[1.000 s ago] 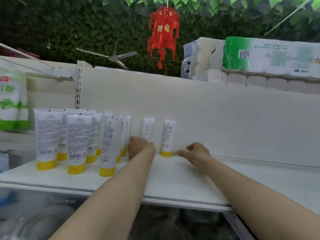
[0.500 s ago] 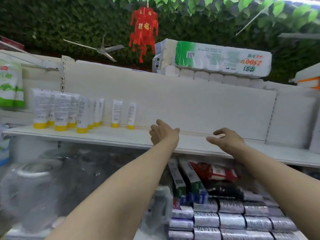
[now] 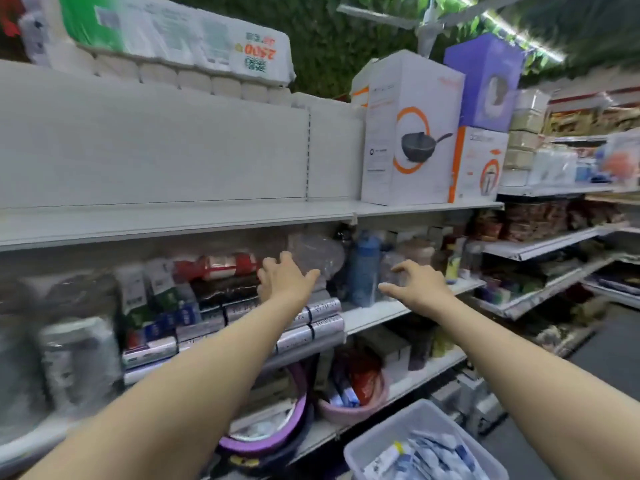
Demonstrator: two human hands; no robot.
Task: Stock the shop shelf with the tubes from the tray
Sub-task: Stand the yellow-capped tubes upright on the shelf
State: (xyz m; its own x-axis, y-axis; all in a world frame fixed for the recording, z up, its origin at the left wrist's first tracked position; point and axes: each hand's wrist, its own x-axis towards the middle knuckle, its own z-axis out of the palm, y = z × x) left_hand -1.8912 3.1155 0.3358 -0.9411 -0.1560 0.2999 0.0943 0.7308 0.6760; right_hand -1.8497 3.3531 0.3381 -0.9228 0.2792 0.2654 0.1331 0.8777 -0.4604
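Observation:
A grey plastic tray (image 3: 377, 441) sits low at the bottom right, holding several white tubes (image 3: 426, 457), one with a yellow cap. The white shop shelf (image 3: 180, 220) runs across the upper left and is bare in this view. My left hand (image 3: 285, 280) and my right hand (image 3: 417, 289) are both stretched out in mid-air in front of the lower shelves, fingers spread and relaxed, holding nothing. The tubes that stand on the shelf are out of view to the left.
Boxed cookware (image 3: 412, 129) stands on the shelf's right end, with toilet paper packs (image 3: 166, 32) on top of the back panel. Lower shelves hold packaged goods (image 3: 207, 306), a blue bottle (image 3: 363, 268) and basins (image 3: 277, 420). An aisle floor lies at the far right.
The view has swung right and down, away from the standing tubes. Both empty hands have drawn back from the shelf and dropped lower, and the tray has come into view.

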